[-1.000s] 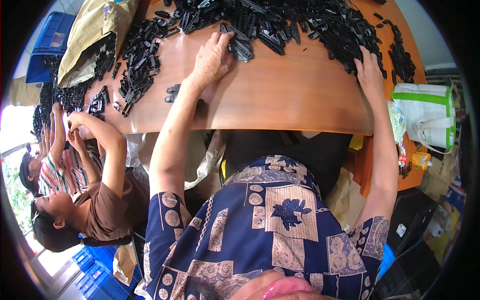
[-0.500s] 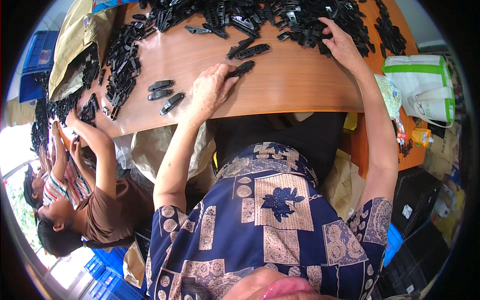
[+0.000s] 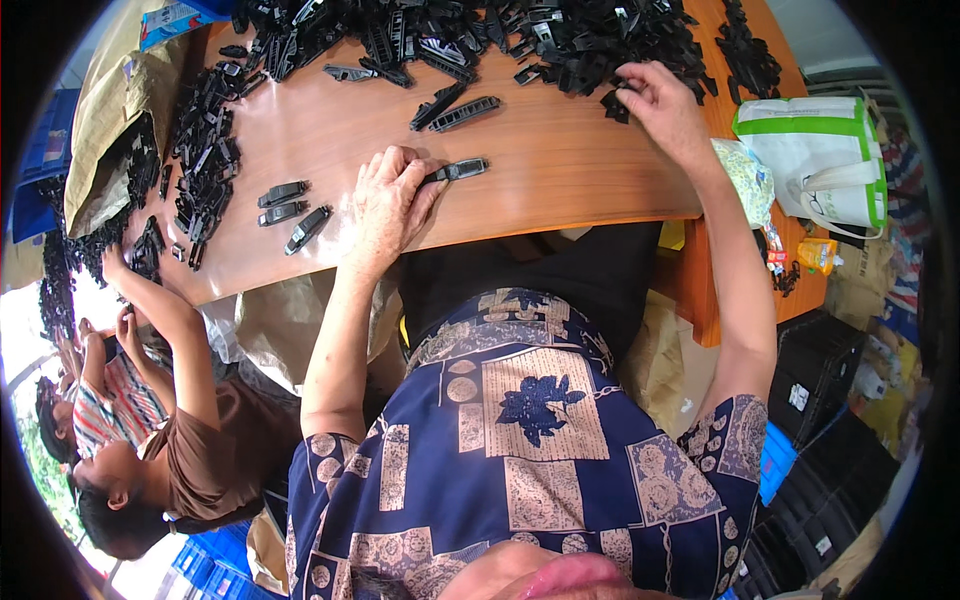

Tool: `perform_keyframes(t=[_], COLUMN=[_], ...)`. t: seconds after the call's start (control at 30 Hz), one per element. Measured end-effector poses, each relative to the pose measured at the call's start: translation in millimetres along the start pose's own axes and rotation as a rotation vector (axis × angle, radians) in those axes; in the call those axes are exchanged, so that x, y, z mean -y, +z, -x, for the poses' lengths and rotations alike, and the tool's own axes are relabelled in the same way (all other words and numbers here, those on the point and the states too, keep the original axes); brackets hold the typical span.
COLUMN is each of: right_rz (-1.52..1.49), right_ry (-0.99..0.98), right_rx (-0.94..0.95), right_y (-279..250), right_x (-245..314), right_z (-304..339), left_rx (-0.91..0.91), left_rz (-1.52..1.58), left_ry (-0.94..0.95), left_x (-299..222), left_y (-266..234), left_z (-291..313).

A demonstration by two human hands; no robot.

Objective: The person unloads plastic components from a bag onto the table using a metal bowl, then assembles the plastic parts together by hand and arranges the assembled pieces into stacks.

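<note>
My left hand rests on the table near its front edge, thumb and fingers closed on one end of a long black plastic part that points right. At the near edge of a big heap of black plastic parts, my right hand pinches a small dark plastic piece. Two longer ribbed black parts lie just beyond my left hand. To its left are three similar parts, set apart from the heap. My left fingertips are partly hidden.
Another strip of black parts runs along the table's left side, beside a brown paper sack. Co-workers sit at left, one with an arm at the table. A white and green bag and an orange pouch stand at right.
My right hand has drawn back from the heap toward me, a small piece in its fingers. The part in my left hand has turned and lies flatter. The whole view has shifted slightly.
</note>
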State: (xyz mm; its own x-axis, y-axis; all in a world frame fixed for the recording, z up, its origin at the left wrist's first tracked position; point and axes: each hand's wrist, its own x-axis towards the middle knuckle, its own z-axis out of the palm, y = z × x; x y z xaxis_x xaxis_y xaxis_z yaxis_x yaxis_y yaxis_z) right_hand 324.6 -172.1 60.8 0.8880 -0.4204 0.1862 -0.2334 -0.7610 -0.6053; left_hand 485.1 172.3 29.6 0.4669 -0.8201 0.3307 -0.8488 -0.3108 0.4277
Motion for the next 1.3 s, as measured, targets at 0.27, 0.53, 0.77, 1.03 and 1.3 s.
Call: perform_keyframes(t=[0.27, 0.53, 0.77, 1.03, 1.3], right_rz=[0.266, 0.004, 0.075, 0.226, 0.061], right_ry=[-0.304, -0.294, 0.115, -0.07, -0.215], right_rx=[-0.072, 0.193, -0.031, -0.004, 0.121], right_y=[67.3, 51.5, 60.4, 63.6, 58.3], right_x=[53.1, 54.3, 48.0, 58.6, 74.4], right_z=[29.6, 36.8, 37.3, 34.3, 43.0], left_rx=[0.001, -0.008, -0.006, -0.035, 0.01], left_rz=[0.044, 0.052, 0.09, 0.079, 0.07], left_ry=[0.013, 0.003, -0.031, -0.014, 0.058], left_x=[-3.6, 1.3, -0.1, 1.6, 5.6], left_y=[-2.5, -2.1, -3.4, 0.5, -1.0], left_z=[-3.9, 0.1, -2.5, -0.5, 0.3])
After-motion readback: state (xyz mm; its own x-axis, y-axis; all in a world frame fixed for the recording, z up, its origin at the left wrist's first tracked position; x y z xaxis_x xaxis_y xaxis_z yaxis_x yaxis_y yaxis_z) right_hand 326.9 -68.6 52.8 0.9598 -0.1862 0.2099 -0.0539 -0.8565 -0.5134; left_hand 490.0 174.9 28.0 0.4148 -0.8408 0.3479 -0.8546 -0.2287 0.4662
